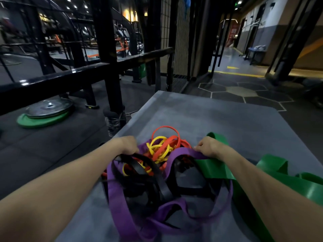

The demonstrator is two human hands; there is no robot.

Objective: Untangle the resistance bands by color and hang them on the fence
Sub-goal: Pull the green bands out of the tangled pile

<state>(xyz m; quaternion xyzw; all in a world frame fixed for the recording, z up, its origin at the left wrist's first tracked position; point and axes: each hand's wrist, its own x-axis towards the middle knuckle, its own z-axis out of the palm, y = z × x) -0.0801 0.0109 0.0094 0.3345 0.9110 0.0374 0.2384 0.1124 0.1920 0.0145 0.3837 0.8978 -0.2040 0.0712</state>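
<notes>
— Two hands were in my view; what did they hold, and what stayed hidden?

— My left hand (128, 145) had its fingers curled down into the near-left side of the tangle, closed on a black band (148, 169); the fingertips themselves were hidden behind the knuckles. My right hand (208, 147) pinched a purple band (181, 153) at the tangle's right edge, fingers bent tight and seen only from the back. I could not tell how many bands lay in the heap or which loop passed through which.

— Where was the tangle?

— It lay on a grey mat (201, 112) directly before me, between my forearms. Yellow bands (160, 147) and red-orange bands (170, 138) sat on the far side, black ones in the middle, purple ones looped round the near side. A wide green band (272, 173) trailed off to the right, its end cut off by the frame edge and partly covered by my right forearm.

— And the room?

— Dim and blurred by motion. A black rail (57, 79) ran across the left, with dark frames beyond it too soft to make out. A weight plate (49, 108) rested on a green disc (40, 120) on the dark floor. A wire mesh fence (180, 41) stood upright ahead, something blue at its top cut off by the frame. To the right, hexagon-patterned floor (244, 93) led to a corridor with a yellow line (237, 74).
</notes>
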